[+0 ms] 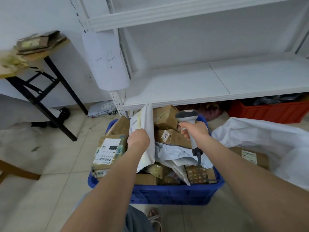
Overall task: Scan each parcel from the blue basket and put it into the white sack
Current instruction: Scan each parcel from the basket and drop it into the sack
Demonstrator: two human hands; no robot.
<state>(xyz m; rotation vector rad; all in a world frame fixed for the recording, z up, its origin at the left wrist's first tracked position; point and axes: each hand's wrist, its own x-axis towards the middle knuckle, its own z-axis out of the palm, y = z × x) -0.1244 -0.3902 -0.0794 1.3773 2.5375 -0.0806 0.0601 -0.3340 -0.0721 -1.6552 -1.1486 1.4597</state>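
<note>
Two grips engaged: left grip (138,139) clasps mailer (148,118) over basket (167,195), right grip (194,130) clasps scanner (186,115); advise turning the label (133,123) square to the scanner before triggering.

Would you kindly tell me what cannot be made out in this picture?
Head view:
Label text on the white mailer: turned nearly edge-on, partly covered by the left hand.
Scanner window, in the right hand: faces away.
Blue basket bottom: buried under parcels.
White sack: cut off at right edge.
</note>
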